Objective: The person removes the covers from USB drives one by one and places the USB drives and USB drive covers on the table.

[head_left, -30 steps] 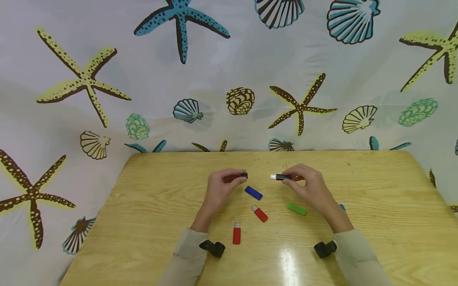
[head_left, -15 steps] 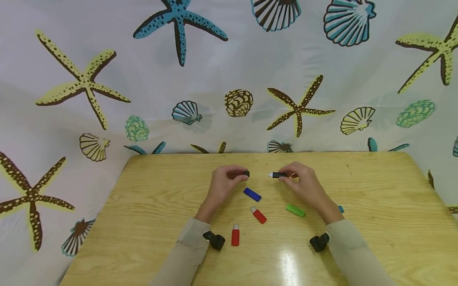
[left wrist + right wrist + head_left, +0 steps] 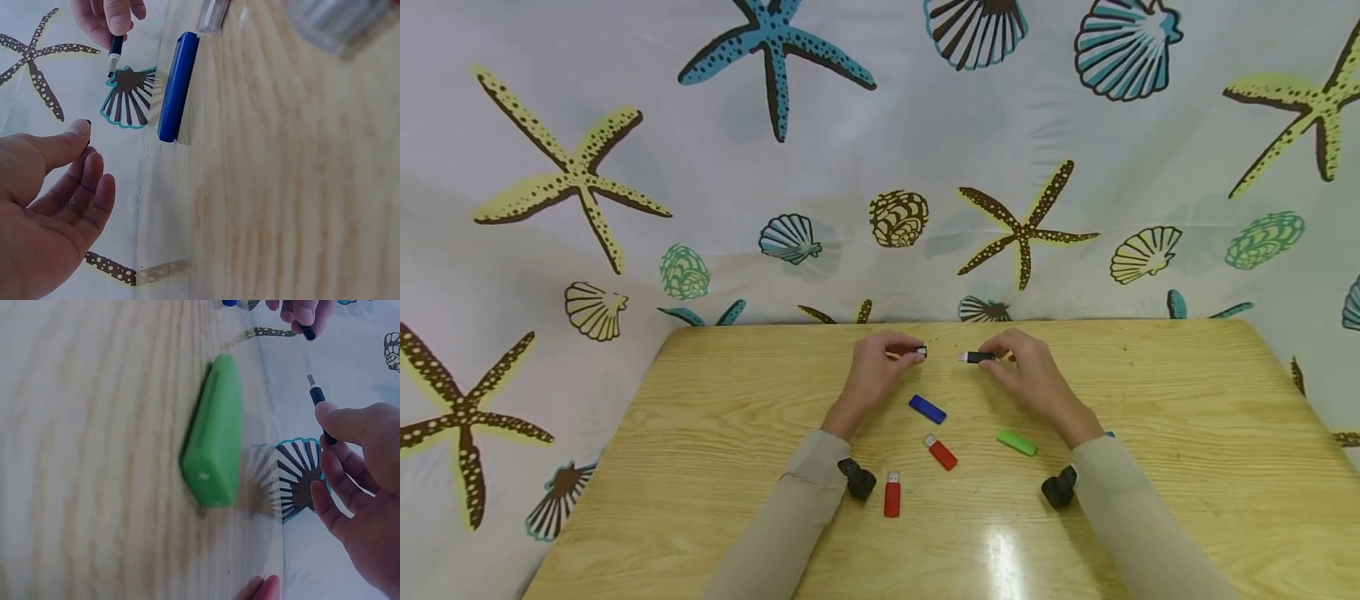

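Black cap [image 3: 922,352], pinched by the left hand [image 3: 875,365], sits nearer the USB stick [image 3: 976,357] the right hand [image 3: 1027,367] pinches, roughly aligned, still apart.

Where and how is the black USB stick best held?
Probably by the rear of its black body, from the person's right: it is slim, and its bare metal plug points toward the left hand, so pinching its sides there leaves the plug clear.
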`<state>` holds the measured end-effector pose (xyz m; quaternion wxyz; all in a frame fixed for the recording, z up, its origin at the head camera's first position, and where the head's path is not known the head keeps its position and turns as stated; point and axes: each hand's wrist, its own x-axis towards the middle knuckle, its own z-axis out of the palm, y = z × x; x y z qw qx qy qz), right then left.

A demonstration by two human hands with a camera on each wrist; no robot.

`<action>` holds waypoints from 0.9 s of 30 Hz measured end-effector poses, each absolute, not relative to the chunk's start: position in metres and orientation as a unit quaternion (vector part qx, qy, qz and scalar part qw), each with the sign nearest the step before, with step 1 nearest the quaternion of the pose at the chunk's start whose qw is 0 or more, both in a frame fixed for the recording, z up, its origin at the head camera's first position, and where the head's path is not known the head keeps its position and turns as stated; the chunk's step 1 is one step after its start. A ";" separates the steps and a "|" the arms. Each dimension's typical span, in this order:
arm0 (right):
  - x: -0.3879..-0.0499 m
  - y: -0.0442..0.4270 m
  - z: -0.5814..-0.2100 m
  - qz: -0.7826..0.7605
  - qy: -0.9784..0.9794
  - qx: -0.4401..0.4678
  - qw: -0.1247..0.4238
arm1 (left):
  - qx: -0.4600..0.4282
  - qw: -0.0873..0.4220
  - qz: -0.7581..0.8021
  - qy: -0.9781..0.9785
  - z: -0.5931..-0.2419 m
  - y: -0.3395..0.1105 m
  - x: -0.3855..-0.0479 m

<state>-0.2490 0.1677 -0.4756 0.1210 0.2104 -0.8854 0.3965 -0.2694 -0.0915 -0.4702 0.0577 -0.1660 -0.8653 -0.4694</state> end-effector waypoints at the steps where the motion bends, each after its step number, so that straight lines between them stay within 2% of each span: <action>1: -0.251 0.168 -0.476 0.394 -0.887 0.210 0.119 | -0.165 0.056 -0.467 -0.867 -0.470 -0.091 -0.271; 18: -0.270 0.160 -0.481 0.406 -0.883 0.212 0.101 | -0.170 0.039 -0.421 -0.890 -0.484 -0.087 -0.292; 27: -0.282 0.157 -0.480 0.416 -0.888 0.187 0.061 | -0.180 0.015 -0.400 -0.899 -0.488 -0.086 -0.301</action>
